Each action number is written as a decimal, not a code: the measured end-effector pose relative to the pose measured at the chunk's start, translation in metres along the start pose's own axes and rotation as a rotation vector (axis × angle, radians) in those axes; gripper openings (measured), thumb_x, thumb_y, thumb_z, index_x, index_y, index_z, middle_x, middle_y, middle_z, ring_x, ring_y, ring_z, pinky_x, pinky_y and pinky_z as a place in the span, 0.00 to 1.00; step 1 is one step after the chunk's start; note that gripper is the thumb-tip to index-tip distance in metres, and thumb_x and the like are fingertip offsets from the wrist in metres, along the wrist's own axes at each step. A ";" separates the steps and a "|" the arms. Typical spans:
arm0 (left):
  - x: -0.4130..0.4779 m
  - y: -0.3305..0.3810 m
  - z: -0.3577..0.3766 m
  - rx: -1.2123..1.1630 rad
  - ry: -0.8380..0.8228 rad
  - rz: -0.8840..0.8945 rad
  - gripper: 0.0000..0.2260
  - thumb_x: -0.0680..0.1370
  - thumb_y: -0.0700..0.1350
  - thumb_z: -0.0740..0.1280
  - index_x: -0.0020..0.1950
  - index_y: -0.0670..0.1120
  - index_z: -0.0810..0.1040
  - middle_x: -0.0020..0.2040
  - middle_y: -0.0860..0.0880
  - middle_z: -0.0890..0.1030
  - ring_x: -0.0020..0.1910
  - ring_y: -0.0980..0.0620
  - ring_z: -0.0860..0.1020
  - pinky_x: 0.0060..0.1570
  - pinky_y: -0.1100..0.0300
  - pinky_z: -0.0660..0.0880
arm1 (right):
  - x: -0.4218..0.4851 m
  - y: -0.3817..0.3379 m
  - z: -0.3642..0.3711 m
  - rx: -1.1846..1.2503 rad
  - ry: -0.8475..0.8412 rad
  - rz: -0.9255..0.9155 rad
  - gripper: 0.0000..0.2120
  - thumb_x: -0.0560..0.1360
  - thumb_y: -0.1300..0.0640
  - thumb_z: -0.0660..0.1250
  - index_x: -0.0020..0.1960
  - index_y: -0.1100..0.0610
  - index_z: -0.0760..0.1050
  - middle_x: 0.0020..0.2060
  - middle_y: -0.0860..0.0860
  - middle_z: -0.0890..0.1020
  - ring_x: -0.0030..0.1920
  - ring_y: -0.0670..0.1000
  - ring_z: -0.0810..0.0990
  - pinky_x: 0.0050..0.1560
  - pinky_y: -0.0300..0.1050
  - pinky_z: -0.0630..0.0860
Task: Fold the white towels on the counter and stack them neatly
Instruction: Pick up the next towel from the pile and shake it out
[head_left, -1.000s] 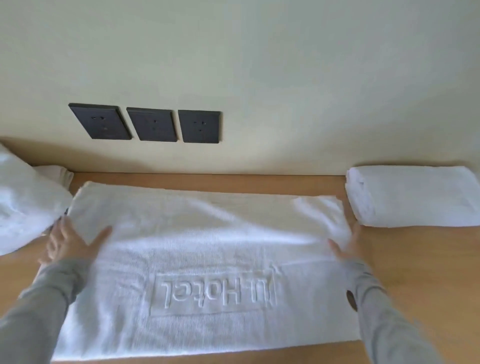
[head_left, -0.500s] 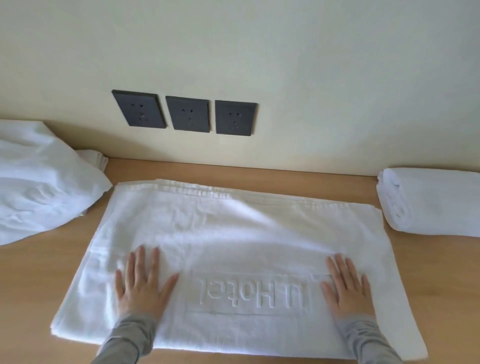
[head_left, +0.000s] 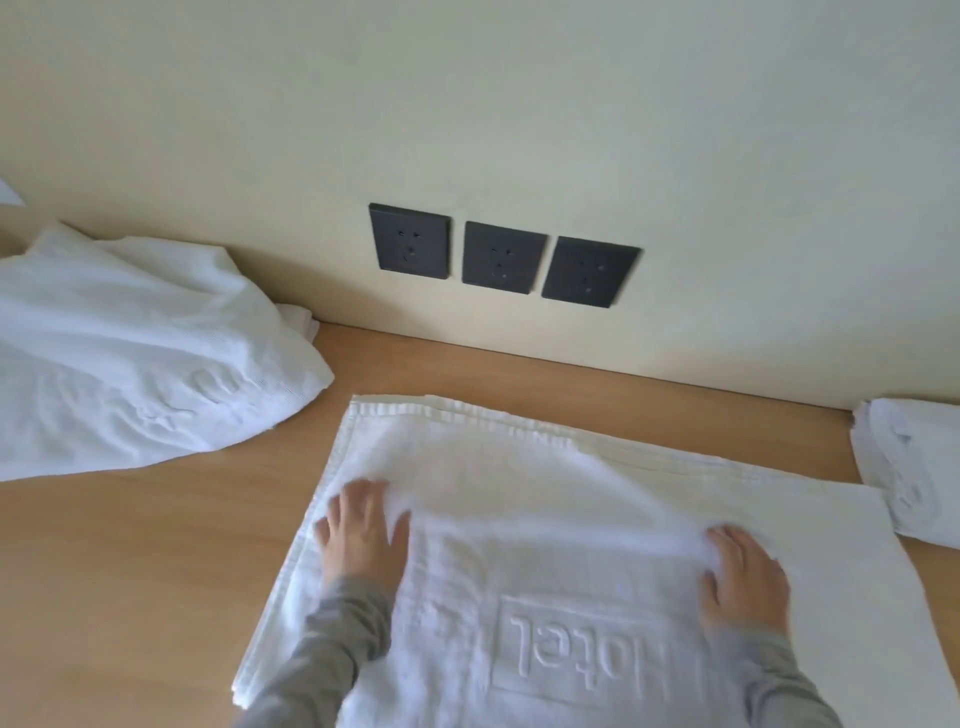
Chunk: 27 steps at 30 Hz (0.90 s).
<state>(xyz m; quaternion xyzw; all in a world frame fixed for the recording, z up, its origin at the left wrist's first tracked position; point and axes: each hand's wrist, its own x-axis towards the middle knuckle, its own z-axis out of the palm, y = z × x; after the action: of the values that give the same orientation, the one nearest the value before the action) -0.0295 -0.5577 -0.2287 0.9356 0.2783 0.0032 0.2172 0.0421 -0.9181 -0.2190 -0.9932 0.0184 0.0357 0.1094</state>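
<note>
Left hand (head_left: 363, 535) and right hand (head_left: 743, 577) press open-palmed on towel (head_left: 545, 478) atop wooden counter (head_left: 156, 545).

Quick tally, folks
At least three white terry towels (head_left: 545, 483), three black square wall sockets (head_left: 503, 258), two hands: left hand (head_left: 363, 535), right hand (head_left: 743, 577).

The left hand (head_left: 363, 530) and right hand (head_left: 745, 577) lie palm down, well apart, fingers extended forward, grey sleeves (head_left: 332, 639) covering both forearms.

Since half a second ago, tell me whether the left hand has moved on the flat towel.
Yes: the left hand has slid from beside the embossed logo up the towel, toward the wall.
</note>
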 end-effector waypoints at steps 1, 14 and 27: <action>0.020 -0.005 -0.004 -0.025 0.026 -0.036 0.18 0.75 0.49 0.67 0.62 0.44 0.75 0.60 0.41 0.73 0.58 0.40 0.70 0.55 0.44 0.65 | 0.008 -0.025 0.003 0.043 0.046 -0.065 0.20 0.61 0.66 0.62 0.51 0.69 0.78 0.51 0.66 0.79 0.52 0.68 0.79 0.52 0.65 0.73; 0.144 -0.018 -0.010 -0.649 -0.173 -0.531 0.15 0.72 0.44 0.72 0.57 0.43 0.78 0.48 0.46 0.80 0.45 0.46 0.76 0.46 0.58 0.70 | 0.076 -0.291 0.055 0.281 -0.273 -0.504 0.17 0.77 0.59 0.60 0.65 0.53 0.70 0.62 0.49 0.75 0.64 0.51 0.70 0.64 0.45 0.63; 0.123 -0.018 -0.033 -0.918 -0.128 -0.228 0.06 0.74 0.43 0.70 0.40 0.54 0.80 0.35 0.53 0.79 0.37 0.53 0.73 0.43 0.60 0.71 | 0.075 -0.336 0.057 0.527 -0.319 -0.531 0.05 0.74 0.57 0.68 0.45 0.59 0.77 0.44 0.53 0.78 0.48 0.53 0.75 0.55 0.51 0.70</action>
<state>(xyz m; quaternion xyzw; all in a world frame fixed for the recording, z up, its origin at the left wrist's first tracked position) 0.0608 -0.4662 -0.2202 0.7047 0.3352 0.0445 0.6238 0.1278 -0.5799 -0.2074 -0.8833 -0.2476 0.1537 0.3671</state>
